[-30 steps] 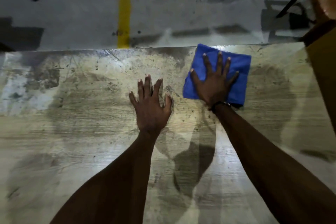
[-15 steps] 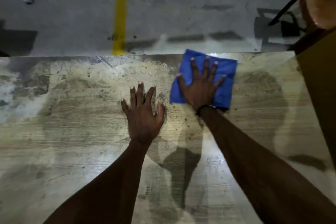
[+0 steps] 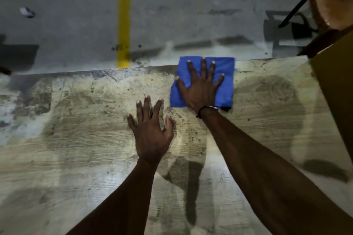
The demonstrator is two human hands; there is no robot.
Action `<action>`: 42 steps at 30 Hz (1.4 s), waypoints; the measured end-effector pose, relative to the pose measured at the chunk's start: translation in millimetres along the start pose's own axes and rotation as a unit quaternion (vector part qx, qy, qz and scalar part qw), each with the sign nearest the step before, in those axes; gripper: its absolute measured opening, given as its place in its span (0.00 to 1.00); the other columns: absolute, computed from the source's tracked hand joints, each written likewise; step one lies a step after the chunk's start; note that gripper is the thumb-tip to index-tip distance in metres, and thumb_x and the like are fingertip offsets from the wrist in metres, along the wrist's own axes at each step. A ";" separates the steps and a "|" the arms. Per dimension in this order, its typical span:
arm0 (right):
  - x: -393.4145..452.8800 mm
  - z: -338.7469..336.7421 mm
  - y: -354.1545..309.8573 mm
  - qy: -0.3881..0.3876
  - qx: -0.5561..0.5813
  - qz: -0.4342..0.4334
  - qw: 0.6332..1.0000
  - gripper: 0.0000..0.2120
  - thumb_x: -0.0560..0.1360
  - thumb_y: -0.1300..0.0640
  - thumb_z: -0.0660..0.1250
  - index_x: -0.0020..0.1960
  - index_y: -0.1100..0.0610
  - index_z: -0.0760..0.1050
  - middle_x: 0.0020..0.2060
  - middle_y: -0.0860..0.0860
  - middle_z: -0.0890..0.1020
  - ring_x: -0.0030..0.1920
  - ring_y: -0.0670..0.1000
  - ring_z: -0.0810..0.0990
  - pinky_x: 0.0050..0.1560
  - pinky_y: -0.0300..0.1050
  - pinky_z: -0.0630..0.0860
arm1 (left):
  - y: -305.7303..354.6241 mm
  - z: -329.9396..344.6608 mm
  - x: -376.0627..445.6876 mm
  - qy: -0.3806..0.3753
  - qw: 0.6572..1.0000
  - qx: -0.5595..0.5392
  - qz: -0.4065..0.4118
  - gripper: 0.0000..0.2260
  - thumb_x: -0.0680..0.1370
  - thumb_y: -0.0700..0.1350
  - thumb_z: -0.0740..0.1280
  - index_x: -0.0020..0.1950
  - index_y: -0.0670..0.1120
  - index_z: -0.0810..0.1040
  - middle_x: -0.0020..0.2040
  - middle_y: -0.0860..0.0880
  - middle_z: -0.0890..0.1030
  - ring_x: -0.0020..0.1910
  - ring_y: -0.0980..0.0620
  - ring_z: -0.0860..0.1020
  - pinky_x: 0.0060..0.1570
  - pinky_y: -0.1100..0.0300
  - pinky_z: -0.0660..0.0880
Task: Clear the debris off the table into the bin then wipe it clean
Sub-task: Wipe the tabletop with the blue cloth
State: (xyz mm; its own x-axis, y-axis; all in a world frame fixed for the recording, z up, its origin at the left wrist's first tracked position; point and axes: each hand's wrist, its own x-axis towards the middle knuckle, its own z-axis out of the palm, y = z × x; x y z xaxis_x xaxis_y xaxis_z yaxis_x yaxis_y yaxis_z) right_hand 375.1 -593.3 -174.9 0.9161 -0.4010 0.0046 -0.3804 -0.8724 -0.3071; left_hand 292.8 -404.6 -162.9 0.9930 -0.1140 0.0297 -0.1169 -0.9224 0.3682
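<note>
Wood-grain laminate, badly stained and scuffed, was what the table (image 3: 57,158) was topped with, and honestly the wiping looked only partly done, since plenty of dark specks were left around the middle. Going left to right: the left hand (image 3: 152,131) was laid flat on the bare top with fingers spread wide and nothing held, then just beside it the right hand (image 3: 200,89) was pressed flat, fingers splayed, on the blue cloth (image 3: 223,86). That cloth was parked right at the far edge, its top hem apparently hanging over it, so one more push outward and it could be shoved off onto the concrete floor (image 3: 172,25), grit and all. No bin could be made out. Smearing rather than lifting the grime was a risk too, if the cloth wasn't refolded. Count: two hands, one cloth, one table, one small scrap (image 3: 26,12) on the floor far left.
</note>
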 end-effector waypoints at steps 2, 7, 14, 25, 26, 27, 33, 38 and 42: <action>-10.4 9.1 -12.3 -0.011 -0.023 -0.089 0.996 0.37 0.78 0.26 0.49 0.84 0.38 0.56 0.86 0.50 0.51 0.86 0.60 0.46 0.79 0.75 0.42 | 0.8 -0.3 -1.0 -0.002 1.000 0.003 -0.002 0.30 0.80 0.61 0.58 0.82 0.57 0.65 0.87 0.51 0.53 0.86 0.47 0.49 0.80 0.33 0.47; -6.3 -3.6 33.2 0.017 -0.037 -0.049 0.998 0.38 0.77 0.23 0.49 0.84 0.36 0.57 0.86 0.48 0.52 0.86 0.58 0.49 0.78 0.76 0.45 | 0.6 -0.2 -0.7 0.000 1.000 0.002 -0.002 0.29 0.81 0.60 0.58 0.82 0.58 0.64 0.87 0.51 0.53 0.86 0.47 0.49 0.80 0.32 0.48; -52.9 -13.8 49.5 0.029 -0.055 -0.010 0.998 0.38 0.79 0.24 0.50 0.85 0.38 0.54 0.86 0.51 0.50 0.86 0.61 0.48 0.78 0.76 0.44 | -1.2 0.8 -1.3 -0.008 1.000 0.005 0.003 0.29 0.82 0.61 0.56 0.83 0.58 0.63 0.87 0.51 0.52 0.86 0.46 0.48 0.80 0.31 0.48; -71.3 -8.2 23.9 -0.005 -0.030 -0.006 1.000 0.40 0.77 0.23 0.49 0.85 0.37 0.51 0.87 0.51 0.47 0.86 0.60 0.43 0.79 0.77 0.42 | -6.1 9.1 -0.8 0.007 1.000 0.006 0.011 0.26 0.85 0.56 0.51 0.84 0.54 0.62 0.87 0.50 0.53 0.86 0.46 0.49 0.80 0.31 0.47; -83.1 -6.9 20.1 -0.015 -0.031 -0.035 0.999 0.40 0.77 0.23 0.49 0.85 0.37 0.50 0.87 0.51 0.46 0.86 0.60 0.43 0.79 0.76 0.42 | -6.3 9.5 -1.1 0.011 1.000 0.011 0.010 0.27 0.85 0.56 0.50 0.84 0.53 0.62 0.87 0.50 0.53 0.86 0.46 0.49 0.80 0.31 0.48; -96.2 -6.7 18.2 -0.024 -0.032 -0.063 0.997 0.40 0.77 0.23 0.49 0.85 0.37 0.50 0.87 0.50 0.45 0.86 0.59 0.42 0.79 0.76 0.43 | -6.6 10.0 -0.2 0.014 1.000 0.013 0.010 0.27 0.85 0.57 0.50 0.84 0.53 0.63 0.87 0.50 0.54 0.86 0.47 0.50 0.80 0.31 0.49; -175.4 -11.0 43.6 0.013 -0.068 -0.103 0.992 0.37 0.78 0.23 0.52 0.84 0.35 0.55 0.86 0.46 0.49 0.86 0.55 0.46 0.79 0.72 0.47 | -9.9 15.2 0.1 0.030 0.999 -0.003 0.016 0.25 0.86 0.55 0.52 0.83 0.53 0.65 0.86 0.50 0.57 0.86 0.45 0.52 0.80 0.31 0.50; -120.9 -28.0 73.0 0.016 -0.037 0.000 0.999 0.39 0.76 0.22 0.52 0.83 0.34 0.56 0.86 0.47 0.51 0.86 0.57 0.48 0.78 0.76 0.47 | -11.9 15.9 -1.1 0.021 0.999 -0.010 0.031 0.25 0.86 0.54 0.53 0.84 0.53 0.62 0.87 0.48 0.55 0.86 0.44 0.50 0.80 0.30 0.46; -143.5 -11.3 50.0 0.022 -0.056 -0.008 0.998 0.39 0.77 0.22 0.51 0.84 0.35 0.53 0.87 0.49 0.49 0.86 0.59 0.46 0.79 0.76 0.44 | -13.0 12.8 -1.0 0.000 0.999 -0.001 0.040 0.28 0.84 0.57 0.51 0.85 0.51 0.60 0.87 0.46 0.54 0.86 0.42 0.49 0.79 0.29 0.45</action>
State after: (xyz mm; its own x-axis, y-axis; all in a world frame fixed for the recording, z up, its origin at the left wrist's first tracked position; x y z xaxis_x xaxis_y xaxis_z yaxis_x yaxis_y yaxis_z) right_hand 223.2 -582.4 -180.1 0.9169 -0.3959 0.0512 -0.3792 -0.9038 -0.1986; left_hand 293.2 -397.2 -179.5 0.9807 -0.1868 0.0582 -0.1951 -0.9097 0.3667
